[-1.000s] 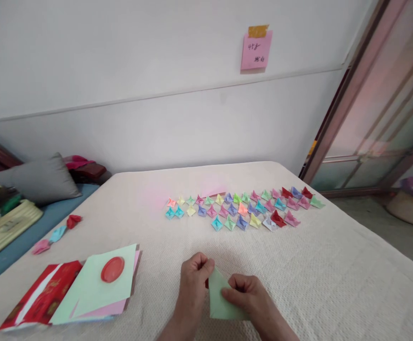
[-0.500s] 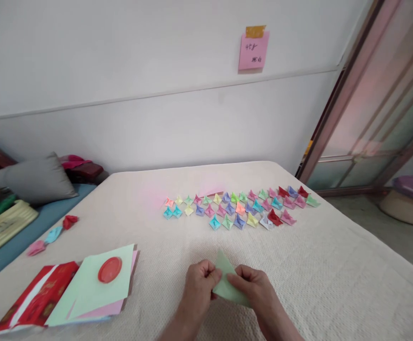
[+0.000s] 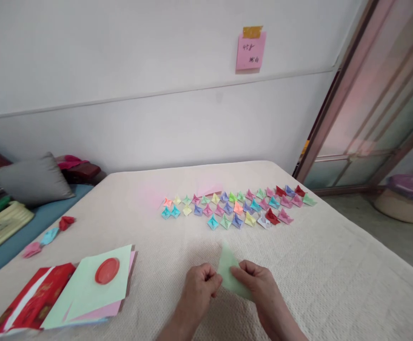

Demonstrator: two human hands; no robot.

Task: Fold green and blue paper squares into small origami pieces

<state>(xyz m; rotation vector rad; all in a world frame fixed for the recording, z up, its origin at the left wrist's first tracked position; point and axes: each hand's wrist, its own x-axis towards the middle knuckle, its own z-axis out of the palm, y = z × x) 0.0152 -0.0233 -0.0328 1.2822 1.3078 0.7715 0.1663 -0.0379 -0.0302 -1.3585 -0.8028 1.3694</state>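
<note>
A folded piece of light green paper (image 3: 229,271) is held above the cloth-covered table, one corner pointing up and away from me. My right hand (image 3: 259,286) grips its right side, thumb on top and fingers curled beneath. My left hand (image 3: 202,286) is closed in a pinch at the paper's left edge, thumb and forefinger meeting at the rim. Beyond the hands, several small folded paper boats (image 3: 226,221) in many colours stand in rows.
To the left lies a stack of coloured paper sheets (image 3: 85,296) with a red round lid (image 3: 107,271) on it, beside a red packet (image 3: 32,298). Crumpled paper pieces (image 3: 50,235) lie near the left edge. A pink note (image 3: 251,51) is taped to the wall.
My left hand's thumb has slid off the paper's face to its left edge. The right hand still holds the paper, which has turned slightly. The view has shifted a little.
</note>
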